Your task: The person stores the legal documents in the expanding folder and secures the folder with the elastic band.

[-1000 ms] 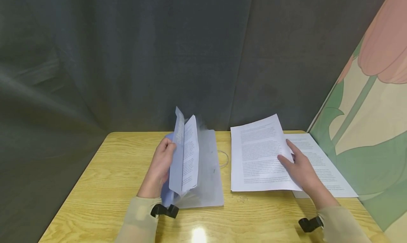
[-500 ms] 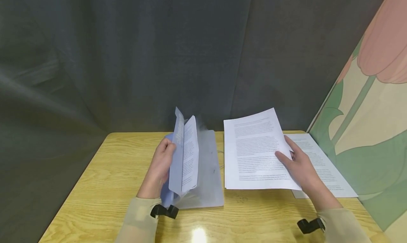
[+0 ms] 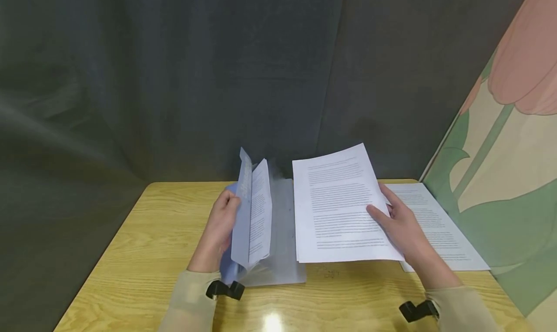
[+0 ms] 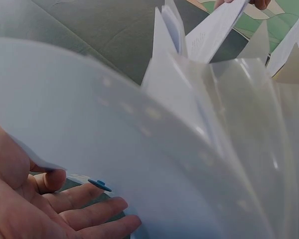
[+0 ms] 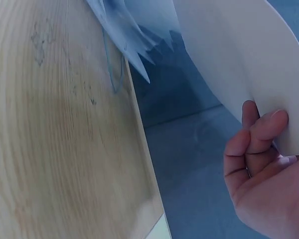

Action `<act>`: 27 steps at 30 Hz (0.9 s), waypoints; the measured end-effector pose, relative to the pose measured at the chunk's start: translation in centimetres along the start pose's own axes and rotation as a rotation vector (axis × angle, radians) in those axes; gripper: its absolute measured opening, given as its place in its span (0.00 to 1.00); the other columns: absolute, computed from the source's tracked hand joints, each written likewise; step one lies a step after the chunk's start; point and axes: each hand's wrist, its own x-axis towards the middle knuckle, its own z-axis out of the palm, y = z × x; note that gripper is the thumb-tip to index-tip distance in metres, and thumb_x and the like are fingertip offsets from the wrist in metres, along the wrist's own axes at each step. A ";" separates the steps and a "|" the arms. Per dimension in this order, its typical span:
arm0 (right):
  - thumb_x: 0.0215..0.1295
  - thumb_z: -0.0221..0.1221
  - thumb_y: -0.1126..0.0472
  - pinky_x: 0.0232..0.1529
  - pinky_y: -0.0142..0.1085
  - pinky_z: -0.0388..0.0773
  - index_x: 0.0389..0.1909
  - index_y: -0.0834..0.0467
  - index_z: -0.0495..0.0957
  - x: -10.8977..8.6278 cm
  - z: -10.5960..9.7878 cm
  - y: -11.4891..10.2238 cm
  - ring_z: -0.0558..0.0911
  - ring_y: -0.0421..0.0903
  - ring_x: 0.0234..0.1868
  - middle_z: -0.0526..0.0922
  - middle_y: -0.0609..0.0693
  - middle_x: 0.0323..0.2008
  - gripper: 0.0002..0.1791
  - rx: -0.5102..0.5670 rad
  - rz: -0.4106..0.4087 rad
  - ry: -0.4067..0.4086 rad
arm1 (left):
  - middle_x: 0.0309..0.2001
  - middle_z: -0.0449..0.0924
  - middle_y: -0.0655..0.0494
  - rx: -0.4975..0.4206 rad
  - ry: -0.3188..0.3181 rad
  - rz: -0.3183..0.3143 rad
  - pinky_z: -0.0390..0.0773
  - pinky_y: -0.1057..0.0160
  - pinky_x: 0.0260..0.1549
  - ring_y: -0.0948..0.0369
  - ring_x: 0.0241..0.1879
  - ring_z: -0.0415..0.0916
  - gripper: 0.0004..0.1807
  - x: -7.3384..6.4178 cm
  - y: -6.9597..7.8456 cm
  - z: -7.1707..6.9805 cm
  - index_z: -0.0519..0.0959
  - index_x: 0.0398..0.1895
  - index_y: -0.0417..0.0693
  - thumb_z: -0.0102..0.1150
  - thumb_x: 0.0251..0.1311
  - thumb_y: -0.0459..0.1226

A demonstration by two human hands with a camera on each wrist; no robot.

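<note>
On the table's left half stands a bluish translucent expanding file folder (image 3: 241,216), its pockets fanned out. My left hand (image 3: 221,219) grips the folder's cover flap, thumb on top; in the left wrist view the fingers reach beneath it beside a small blue button (image 4: 99,185). Printed sheets (image 3: 259,211) stick out of one pocket. My right hand (image 3: 398,228) pinches a stack of printed paper (image 3: 339,206) by its right edge, thumb on the printed face and fingers behind. The stack is lifted, its left edge over the folder's right side (image 3: 287,225).
More printed sheets (image 3: 448,235) lie flat at the table's right, partly behind my right hand. A thin string (image 5: 112,69) hangs by the folder in the right wrist view. Behind the wooden table (image 3: 165,235) rises a dark curtain (image 3: 235,80); a flowered cloth (image 3: 513,187) borders the right.
My right hand has carried the paper stack leftward, closer to the folder, so that it now overlaps the folder's right edge. The left hand and the folder have stayed put.
</note>
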 end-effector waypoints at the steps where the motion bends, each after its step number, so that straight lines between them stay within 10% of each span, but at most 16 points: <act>1: 0.84 0.59 0.42 0.41 0.36 0.87 0.92 0.41 0.41 0.0 0.2 -0.1 0.91 0.53 0.49 0.73 0.68 0.76 0.48 0.003 -0.002 -0.002 | 0.35 0.63 0.51 0.001 0.000 0.000 0.63 0.61 0.32 0.56 0.35 0.64 0.07 0.0 0.0 0.0 0.64 0.38 0.46 0.44 0.79 0.33; 27: 0.85 0.59 0.51 0.38 0.41 0.87 0.91 0.43 0.47 1.6 4.4 -1.8 0.92 0.54 0.42 0.83 0.66 0.64 0.44 0.123 -0.041 -0.085 | 0.36 0.62 0.50 0.007 -0.002 0.005 0.62 0.61 0.32 0.55 0.36 0.63 0.08 0.1 0.1 0.0 0.63 0.37 0.46 0.43 0.80 0.34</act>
